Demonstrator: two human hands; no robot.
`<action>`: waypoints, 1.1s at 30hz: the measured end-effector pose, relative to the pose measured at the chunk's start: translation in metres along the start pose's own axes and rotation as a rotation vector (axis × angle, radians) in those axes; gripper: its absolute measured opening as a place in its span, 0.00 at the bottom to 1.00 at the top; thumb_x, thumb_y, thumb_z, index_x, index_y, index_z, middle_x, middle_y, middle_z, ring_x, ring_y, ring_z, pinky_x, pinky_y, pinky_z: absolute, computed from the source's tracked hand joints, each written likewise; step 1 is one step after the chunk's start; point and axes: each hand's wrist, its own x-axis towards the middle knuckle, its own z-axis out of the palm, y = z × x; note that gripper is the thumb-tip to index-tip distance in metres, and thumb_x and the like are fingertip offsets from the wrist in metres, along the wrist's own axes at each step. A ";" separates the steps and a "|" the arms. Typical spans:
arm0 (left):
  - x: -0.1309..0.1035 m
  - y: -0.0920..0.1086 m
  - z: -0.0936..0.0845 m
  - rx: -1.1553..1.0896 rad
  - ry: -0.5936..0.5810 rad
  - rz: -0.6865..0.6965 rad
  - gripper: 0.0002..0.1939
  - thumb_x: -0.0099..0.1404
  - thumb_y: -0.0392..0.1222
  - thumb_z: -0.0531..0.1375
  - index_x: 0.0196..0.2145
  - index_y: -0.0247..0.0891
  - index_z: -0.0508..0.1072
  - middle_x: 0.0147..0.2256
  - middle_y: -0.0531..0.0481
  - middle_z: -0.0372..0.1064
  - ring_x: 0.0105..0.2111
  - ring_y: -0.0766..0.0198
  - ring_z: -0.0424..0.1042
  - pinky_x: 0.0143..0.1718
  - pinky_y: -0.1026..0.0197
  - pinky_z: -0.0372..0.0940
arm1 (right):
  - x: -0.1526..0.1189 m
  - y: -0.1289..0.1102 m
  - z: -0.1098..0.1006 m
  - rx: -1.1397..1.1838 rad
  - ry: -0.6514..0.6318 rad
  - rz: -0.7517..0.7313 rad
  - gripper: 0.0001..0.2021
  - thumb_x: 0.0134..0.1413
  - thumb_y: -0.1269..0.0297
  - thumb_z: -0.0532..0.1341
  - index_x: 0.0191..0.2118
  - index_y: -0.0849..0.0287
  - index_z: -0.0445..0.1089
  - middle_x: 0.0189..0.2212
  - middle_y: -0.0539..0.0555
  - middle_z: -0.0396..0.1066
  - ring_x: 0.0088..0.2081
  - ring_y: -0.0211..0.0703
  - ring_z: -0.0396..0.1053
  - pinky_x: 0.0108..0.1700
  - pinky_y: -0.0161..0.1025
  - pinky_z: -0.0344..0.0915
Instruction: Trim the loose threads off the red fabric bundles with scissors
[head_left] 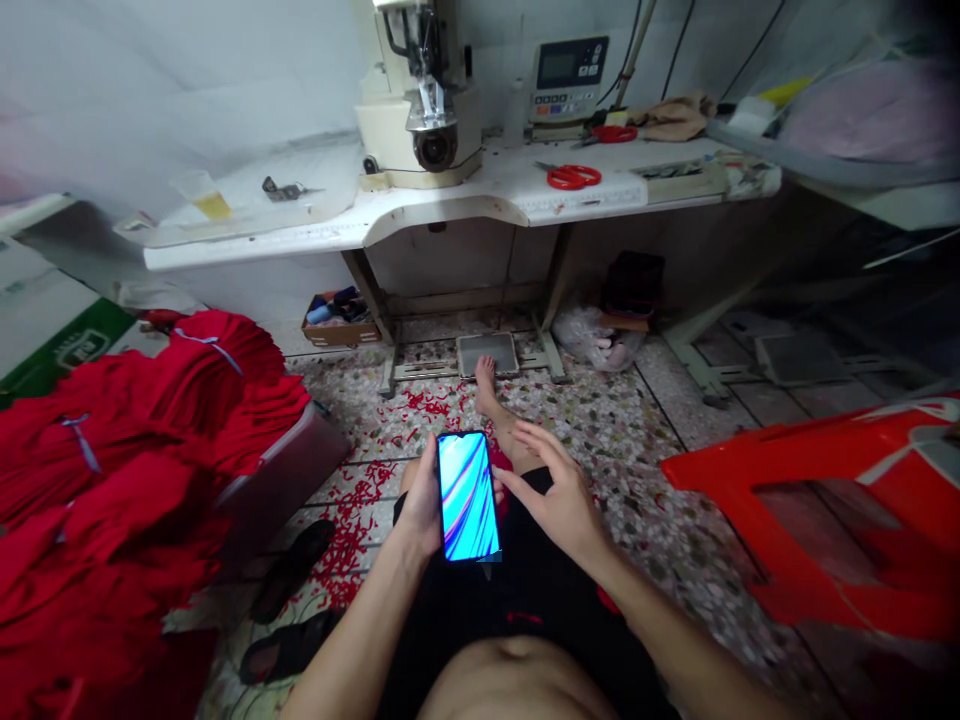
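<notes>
A phone [469,497] with a lit blue screen is held upright above my lap. My left hand [424,500] grips it along its left edge, with the fingers behind it partly hidden. Just right of the phone is my right hand [559,495], its fingers apart and nothing held; the thumb or a finger reaches the phone's right edge. My bare foot [486,372] rests at a metal pedal [506,352] under the white sewing table [300,232].
A sewing machine [420,130], a control panel [568,80], red-handled scissors [574,177] and a cup [202,196] stand on the table. Red cloth [217,380] fills a bin at left. An orange stool [720,475] is at right. Black slippers [289,645] lie among red scraps.
</notes>
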 end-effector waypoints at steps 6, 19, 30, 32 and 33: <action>0.002 0.018 -0.003 0.047 0.015 0.061 0.42 0.70 0.71 0.52 0.51 0.23 0.77 0.41 0.29 0.82 0.37 0.44 0.83 0.44 0.47 0.75 | -0.037 -0.008 -0.008 -0.083 -0.109 -0.128 0.25 0.64 0.59 0.68 0.65 0.51 0.67 0.64 0.60 0.68 0.65 0.59 0.66 0.66 0.58 0.65; 0.026 0.021 0.014 0.085 -0.087 0.050 0.40 0.70 0.71 0.50 0.46 0.27 0.78 0.38 0.31 0.82 0.36 0.45 0.83 0.45 0.47 0.74 | -0.052 -0.021 -0.003 -0.230 -0.183 -0.325 0.37 0.65 0.57 0.67 0.74 0.52 0.52 0.67 0.62 0.65 0.69 0.62 0.59 0.67 0.62 0.61; 0.032 0.024 0.013 0.064 -0.123 0.038 0.40 0.70 0.71 0.51 0.50 0.27 0.77 0.40 0.33 0.82 0.36 0.46 0.82 0.45 0.46 0.75 | -0.061 -0.014 -0.005 -0.245 -0.141 -0.269 0.37 0.65 0.59 0.67 0.74 0.52 0.52 0.67 0.62 0.66 0.68 0.62 0.61 0.65 0.62 0.64; 0.033 0.025 0.014 0.062 -0.124 0.047 0.40 0.71 0.71 0.50 0.51 0.27 0.77 0.42 0.32 0.82 0.37 0.44 0.83 0.45 0.45 0.75 | -0.064 -0.015 -0.004 -0.252 -0.142 -0.276 0.36 0.65 0.59 0.67 0.73 0.53 0.53 0.66 0.63 0.66 0.69 0.62 0.61 0.65 0.62 0.64; 0.034 0.025 0.015 0.060 -0.123 0.055 0.40 0.71 0.71 0.49 0.51 0.28 0.77 0.42 0.32 0.82 0.38 0.44 0.83 0.45 0.45 0.75 | -0.066 -0.015 -0.004 -0.255 -0.139 -0.282 0.36 0.65 0.60 0.67 0.73 0.53 0.53 0.66 0.63 0.66 0.69 0.63 0.60 0.65 0.63 0.63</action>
